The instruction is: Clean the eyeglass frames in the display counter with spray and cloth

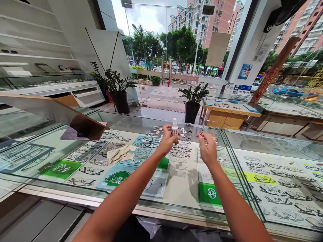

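While aloft, right hand seemingly pinch-tight

A white bottle is held upright near thin-framed glasses.

Bright daylight comes through the glass doors ahead, where clouds in the sky bleach toward white. The indoor light is softer, and it turns dim below the near edge of the glass counter. Soft gray shadows lie on the cream base inside it, while pale reflections haze its left end. Wide-angle distortion stretches and tilts shapes toward the edges; the center looks fairly sharp, though print on the white bottle is too small to read.
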`<state>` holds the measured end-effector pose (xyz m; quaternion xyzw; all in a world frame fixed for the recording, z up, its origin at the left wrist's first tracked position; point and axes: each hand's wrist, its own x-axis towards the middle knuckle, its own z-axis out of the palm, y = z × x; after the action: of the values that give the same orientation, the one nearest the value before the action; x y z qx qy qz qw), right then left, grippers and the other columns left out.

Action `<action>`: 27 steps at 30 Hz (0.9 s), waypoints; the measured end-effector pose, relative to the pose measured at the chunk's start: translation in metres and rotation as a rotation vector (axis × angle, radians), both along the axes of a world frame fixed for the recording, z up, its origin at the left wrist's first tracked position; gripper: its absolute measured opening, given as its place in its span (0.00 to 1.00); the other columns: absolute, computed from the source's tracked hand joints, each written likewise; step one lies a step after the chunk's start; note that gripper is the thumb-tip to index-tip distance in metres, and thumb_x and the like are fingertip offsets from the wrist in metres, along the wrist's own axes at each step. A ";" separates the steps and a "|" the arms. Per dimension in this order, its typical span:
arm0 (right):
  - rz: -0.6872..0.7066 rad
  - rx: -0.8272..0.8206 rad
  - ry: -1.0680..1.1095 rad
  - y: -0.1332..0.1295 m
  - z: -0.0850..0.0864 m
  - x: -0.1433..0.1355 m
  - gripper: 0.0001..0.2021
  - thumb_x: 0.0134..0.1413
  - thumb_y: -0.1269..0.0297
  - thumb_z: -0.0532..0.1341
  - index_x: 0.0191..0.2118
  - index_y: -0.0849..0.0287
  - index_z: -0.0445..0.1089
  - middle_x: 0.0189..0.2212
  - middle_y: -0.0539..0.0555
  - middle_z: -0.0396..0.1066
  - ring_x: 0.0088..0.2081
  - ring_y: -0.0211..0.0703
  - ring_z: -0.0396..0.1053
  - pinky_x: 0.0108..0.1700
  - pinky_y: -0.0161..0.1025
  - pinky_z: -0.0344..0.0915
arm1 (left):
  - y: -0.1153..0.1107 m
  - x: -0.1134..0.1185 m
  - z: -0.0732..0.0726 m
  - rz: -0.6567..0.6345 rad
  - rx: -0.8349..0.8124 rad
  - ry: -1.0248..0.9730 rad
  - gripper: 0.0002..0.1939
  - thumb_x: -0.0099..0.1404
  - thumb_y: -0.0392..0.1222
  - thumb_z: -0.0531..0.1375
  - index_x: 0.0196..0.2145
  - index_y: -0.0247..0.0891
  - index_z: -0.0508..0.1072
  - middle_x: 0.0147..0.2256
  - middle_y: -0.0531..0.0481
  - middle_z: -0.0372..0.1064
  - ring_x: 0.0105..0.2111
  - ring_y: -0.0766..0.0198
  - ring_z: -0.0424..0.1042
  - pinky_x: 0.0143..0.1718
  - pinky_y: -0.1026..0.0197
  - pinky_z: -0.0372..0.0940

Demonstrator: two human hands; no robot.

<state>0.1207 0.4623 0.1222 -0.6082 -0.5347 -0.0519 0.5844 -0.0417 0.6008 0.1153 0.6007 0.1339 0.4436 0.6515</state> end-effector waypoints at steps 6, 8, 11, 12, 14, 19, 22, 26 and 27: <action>0.188 -0.097 0.126 0.003 -0.007 -0.010 0.14 0.71 0.55 0.56 0.36 0.53 0.74 0.39 0.54 0.77 0.45 0.52 0.70 0.51 0.48 0.62 | -0.018 -0.003 0.010 -0.416 -0.326 0.009 0.29 0.62 0.70 0.62 0.33 0.38 0.68 0.30 0.52 0.60 0.27 0.66 0.63 0.22 0.65 0.57; 0.236 -0.122 0.181 0.004 -0.009 -0.011 0.14 0.70 0.54 0.56 0.36 0.52 0.74 0.39 0.54 0.77 0.45 0.51 0.70 0.52 0.48 0.62 | -0.017 -0.005 0.011 -0.477 -0.353 -0.014 0.34 0.62 0.77 0.58 0.28 0.38 0.66 0.27 0.52 0.58 0.25 0.65 0.62 0.22 0.63 0.57; 0.303 -0.145 0.236 0.003 -0.009 -0.011 0.15 0.70 0.53 0.56 0.35 0.52 0.75 0.39 0.54 0.76 0.45 0.52 0.69 0.53 0.48 0.62 | -0.014 -0.007 0.010 -0.503 -0.344 -0.008 0.37 0.62 0.80 0.54 0.24 0.39 0.64 0.24 0.53 0.56 0.22 0.65 0.59 0.22 0.62 0.55; 0.326 -0.152 0.250 0.002 -0.009 -0.012 0.15 0.70 0.53 0.56 0.35 0.52 0.75 0.39 0.54 0.77 0.45 0.52 0.69 0.54 0.48 0.62 | -0.014 -0.006 0.009 -0.500 -0.330 0.007 0.37 0.62 0.80 0.53 0.23 0.39 0.63 0.23 0.53 0.55 0.21 0.66 0.58 0.21 0.62 0.55; 0.367 -0.169 0.278 0.001 -0.007 -0.013 0.15 0.69 0.53 0.57 0.34 0.52 0.74 0.38 0.54 0.77 0.45 0.52 0.69 0.55 0.48 0.62 | -0.013 -0.005 0.006 -0.475 -0.277 0.057 0.37 0.62 0.80 0.52 0.21 0.40 0.63 0.21 0.54 0.54 0.19 0.66 0.56 0.20 0.62 0.53; 0.461 -0.205 0.335 0.000 -0.005 -0.018 0.14 0.68 0.55 0.57 0.33 0.52 0.74 0.37 0.53 0.77 0.44 0.51 0.69 0.56 0.48 0.61 | -0.012 -0.001 -0.004 -0.305 -0.093 0.211 0.35 0.61 0.76 0.56 0.21 0.38 0.65 0.18 0.54 0.56 0.17 0.68 0.56 0.20 0.63 0.51; 0.507 -0.212 0.358 0.001 -0.005 -0.021 0.14 0.68 0.55 0.58 0.32 0.52 0.73 0.36 0.52 0.76 0.44 0.51 0.69 0.55 0.48 0.62 | -0.012 0.001 -0.007 -0.283 -0.036 0.248 0.34 0.62 0.74 0.56 0.21 0.38 0.66 0.18 0.54 0.56 0.17 0.69 0.55 0.20 0.63 0.51; 0.557 -0.236 0.369 0.001 -0.004 -0.025 0.15 0.67 0.54 0.58 0.30 0.53 0.72 0.34 0.52 0.74 0.41 0.50 0.69 0.55 0.47 0.63 | -0.013 0.002 -0.008 -0.274 0.010 0.263 0.33 0.62 0.73 0.56 0.22 0.38 0.66 0.20 0.53 0.57 0.19 0.68 0.56 0.20 0.63 0.53; 0.563 -0.243 0.374 0.001 -0.004 -0.026 0.15 0.67 0.54 0.58 0.30 0.53 0.71 0.34 0.52 0.74 0.41 0.50 0.69 0.55 0.47 0.64 | -0.014 0.002 -0.008 -0.267 0.011 0.272 0.33 0.63 0.73 0.55 0.23 0.38 0.67 0.20 0.53 0.57 0.19 0.68 0.57 0.20 0.63 0.54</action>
<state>0.0951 0.4629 0.1181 -0.5010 -0.5674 0.2876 0.5868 -0.0399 0.5868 0.1075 0.6710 0.1374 0.2685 0.6773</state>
